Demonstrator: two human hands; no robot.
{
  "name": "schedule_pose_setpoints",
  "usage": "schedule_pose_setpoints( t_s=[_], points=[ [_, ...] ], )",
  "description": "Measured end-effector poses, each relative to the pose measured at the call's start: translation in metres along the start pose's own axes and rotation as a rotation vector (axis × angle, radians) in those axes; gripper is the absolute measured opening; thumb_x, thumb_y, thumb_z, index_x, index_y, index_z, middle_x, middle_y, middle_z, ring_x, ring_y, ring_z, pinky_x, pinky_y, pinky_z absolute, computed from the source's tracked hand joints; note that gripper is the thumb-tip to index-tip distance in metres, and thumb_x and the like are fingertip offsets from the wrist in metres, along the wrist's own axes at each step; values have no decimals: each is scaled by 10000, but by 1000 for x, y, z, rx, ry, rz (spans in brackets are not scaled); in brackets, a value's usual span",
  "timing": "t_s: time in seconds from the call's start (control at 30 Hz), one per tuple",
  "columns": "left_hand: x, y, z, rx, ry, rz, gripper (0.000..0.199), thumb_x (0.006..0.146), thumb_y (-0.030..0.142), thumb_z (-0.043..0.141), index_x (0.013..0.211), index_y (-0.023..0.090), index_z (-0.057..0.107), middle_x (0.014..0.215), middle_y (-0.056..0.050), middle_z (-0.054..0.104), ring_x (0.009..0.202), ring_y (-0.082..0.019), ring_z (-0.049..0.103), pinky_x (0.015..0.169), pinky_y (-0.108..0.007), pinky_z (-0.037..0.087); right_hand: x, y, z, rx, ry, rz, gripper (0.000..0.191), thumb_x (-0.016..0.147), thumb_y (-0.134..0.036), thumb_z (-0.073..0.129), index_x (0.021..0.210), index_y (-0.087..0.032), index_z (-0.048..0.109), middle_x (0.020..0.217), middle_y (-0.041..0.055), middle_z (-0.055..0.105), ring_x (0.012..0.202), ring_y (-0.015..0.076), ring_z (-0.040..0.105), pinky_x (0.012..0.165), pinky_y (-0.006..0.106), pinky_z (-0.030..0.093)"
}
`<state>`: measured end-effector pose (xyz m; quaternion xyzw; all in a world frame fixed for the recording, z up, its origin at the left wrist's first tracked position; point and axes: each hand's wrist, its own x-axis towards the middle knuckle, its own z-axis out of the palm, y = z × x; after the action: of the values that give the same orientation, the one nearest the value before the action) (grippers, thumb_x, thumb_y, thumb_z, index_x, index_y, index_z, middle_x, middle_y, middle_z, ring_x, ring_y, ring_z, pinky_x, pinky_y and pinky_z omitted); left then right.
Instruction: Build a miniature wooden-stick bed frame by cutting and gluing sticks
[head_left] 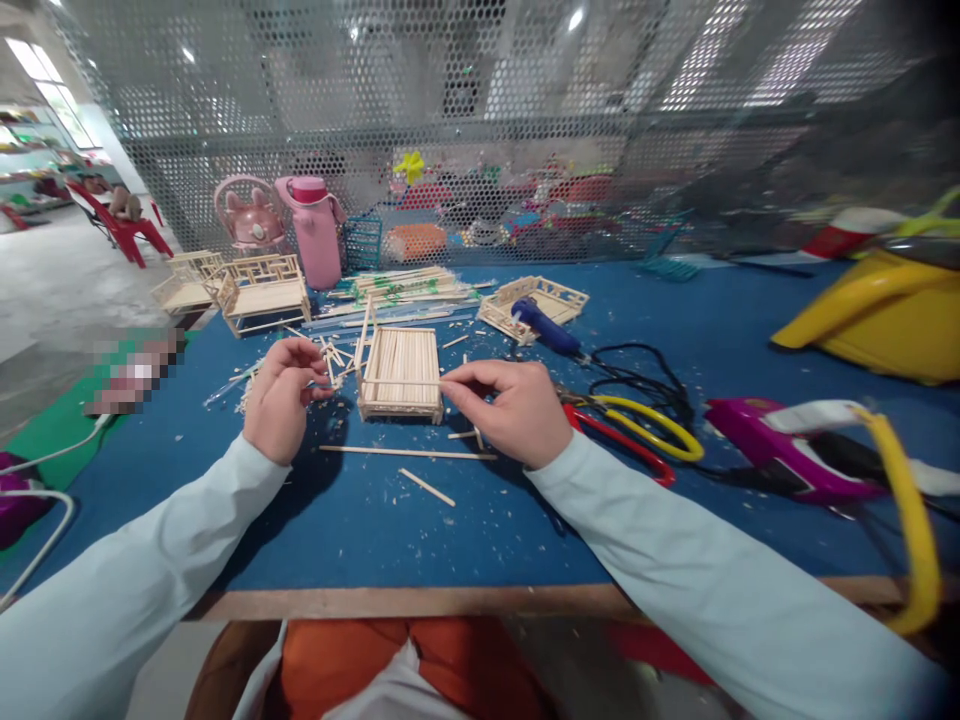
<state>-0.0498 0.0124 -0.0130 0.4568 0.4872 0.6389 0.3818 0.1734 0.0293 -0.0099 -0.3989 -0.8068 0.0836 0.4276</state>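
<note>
A small slatted wooden piece of model furniture [403,358] stands on the blue table, with an upright frame at its left side. My right hand [517,408] pinches the right end of a thin stick [401,381] that lies across the front of this model. Left of the model, my left hand [283,400] is raised with its fingers curled but apart, and nothing shows between them. Short stick pieces [335,358] are scattered beside it. Nearer to me lie a long stick [405,453] and a shorter, slanted one [427,487].
Scissors [630,425], a blue glue gun [547,325] with a black cord and a purple tool [802,450] lie to the right. Two model benches [264,292], a pink bottle [316,235] and stick bundles [412,285] are behind. A yellow container [885,310] stands far right.
</note>
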Motion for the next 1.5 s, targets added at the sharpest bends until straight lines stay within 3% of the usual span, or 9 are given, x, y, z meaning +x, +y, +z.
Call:
schedule_pose_setpoints(
  t_s=[0.33,0.6,0.73,0.87,1.0,1.17,1.27,1.37,1.5],
  points=[
    [-30,-3,10,297,-1,797,70,802,221,454,847,200,504,783,-17,514,696,-134,485,633,-276,416,0,2,2,-10,-13,-23,153,749,-216,574,683,-150,694,620,20,693,501,107,576,514,213,428],
    [-41,13,17,514,-63,952,121,816,152,457,904,183,534,830,-43,577,793,-153,527,737,-284,427,1,-2,-22,-71,182,-43,137,785,-216,569,745,-143,678,672,34,695,564,124,613,542,216,461],
    [-45,30,35,779,-362,839,184,855,218,423,892,163,594,897,-77,630,880,-187,551,814,-323,405,-21,-15,-35,-189,96,-342,101,800,-169,561,780,-145,657,728,52,702,653,140,641,619,233,487],
    [-54,28,56,841,-792,435,361,891,290,321,699,156,595,685,-44,620,647,-145,545,632,-259,401,-45,-23,-38,-268,5,-557,101,808,-123,528,818,-130,629,727,72,695,663,161,637,605,261,495],
    [-59,15,66,591,-894,166,353,877,286,315,653,151,552,573,16,514,560,-101,460,555,-208,354,-55,-19,-39,-262,-20,-531,111,812,-95,507,847,-131,606,738,72,689,678,163,632,606,268,500],
    [-54,1,71,431,-922,98,265,840,255,371,737,134,583,577,38,449,566,-92,401,553,-202,330,-57,-11,-37,-234,-34,-454,124,814,-104,519,882,-160,606,780,54,697,710,145,639,649,249,506],
    [-53,-5,71,367,-873,81,266,839,266,377,759,126,589,592,33,447,573,-91,397,565,-207,327,-55,-3,-44,-326,-56,-245,159,853,-193,475,944,-167,603,875,74,694,804,164,645,723,275,504],
    [-53,-10,67,272,-770,1,283,838,314,390,771,122,587,582,34,431,557,-89,388,550,-210,319,-50,16,-61,-622,-64,202,279,847,-250,457,1071,-116,558,978,147,660,887,241,630,748,353,489],
    [-54,-14,65,135,-708,-116,322,822,404,418,779,127,577,548,51,403,470,-66,327,474,-205,271,-46,46,-84,-788,-446,504,300,778,-244,509,1036,-108,577,1004,174,643,925,291,616,754,365,466]
  ],
)
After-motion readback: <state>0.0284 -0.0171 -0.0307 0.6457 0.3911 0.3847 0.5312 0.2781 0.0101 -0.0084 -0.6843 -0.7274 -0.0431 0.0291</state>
